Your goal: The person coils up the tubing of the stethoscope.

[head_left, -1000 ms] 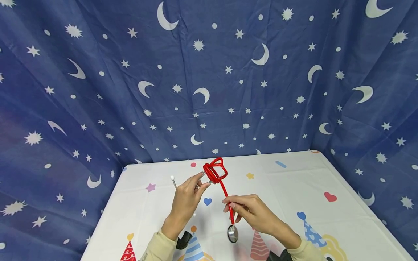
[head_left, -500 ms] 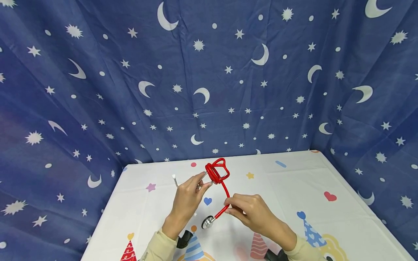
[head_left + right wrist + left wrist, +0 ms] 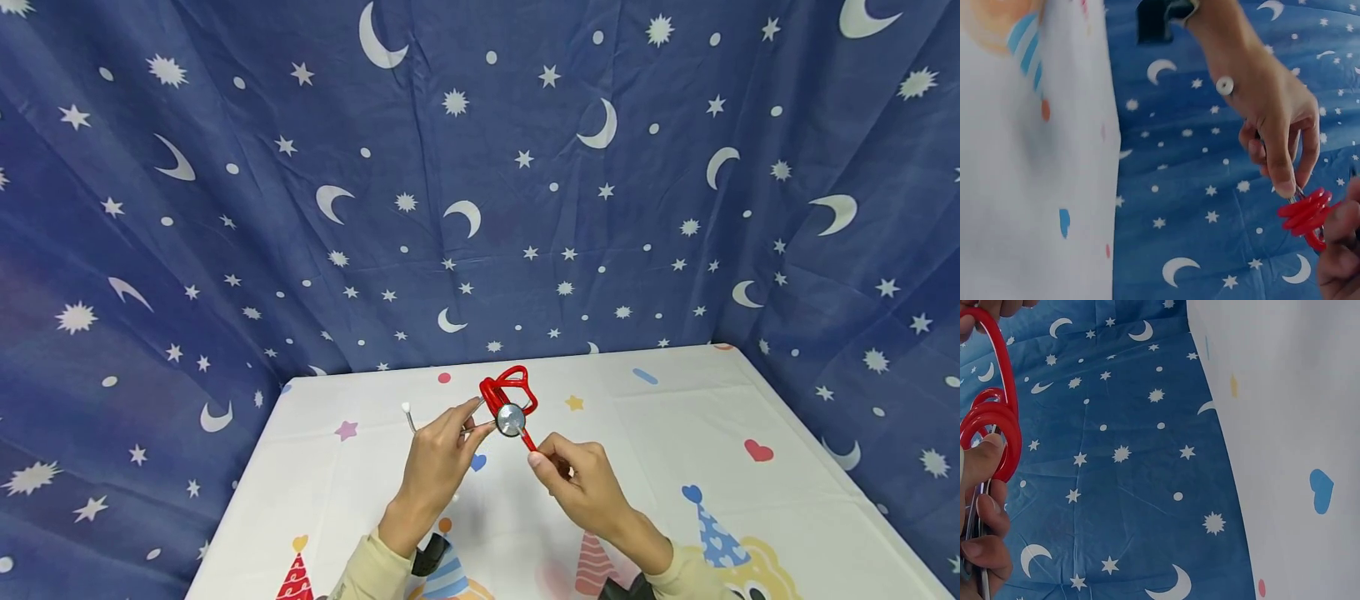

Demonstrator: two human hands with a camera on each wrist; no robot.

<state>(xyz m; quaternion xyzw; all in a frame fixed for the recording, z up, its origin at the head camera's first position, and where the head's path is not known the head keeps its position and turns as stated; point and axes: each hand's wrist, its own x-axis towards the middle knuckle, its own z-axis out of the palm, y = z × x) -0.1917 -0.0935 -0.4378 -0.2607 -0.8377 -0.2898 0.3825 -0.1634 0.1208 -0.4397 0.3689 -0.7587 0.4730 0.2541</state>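
Observation:
A stethoscope with red tubing [image 3: 491,395] is held in the air above the table. My left hand [image 3: 437,462] grips its metal ear tubes, with thumb and fingers just below the wound red coils; one white ear tip [image 3: 407,407] sticks out behind that hand. With my right hand [image 3: 588,487] I pinch the tubing's loose end near the round metal chest piece [image 3: 511,420], which appears in front of the coils. The left wrist view shows stacked red coils [image 3: 1007,447] at the left thumb. In the right wrist view, the right fingers [image 3: 1339,250] sit beside the coils, partly cut off.
Below the hands is a table with a white party-print cloth [image 3: 660,450]. A blue curtain [image 3: 525,208] with moons and stars hangs behind it and along the sides. Dark wrist straps [image 3: 429,554] show at the sleeves.
My right hand has turned the tubing's end, swinging the chest piece from below the hand, round to the left, then up to the coils. The left hand keeps its grip and shifts slightly right.

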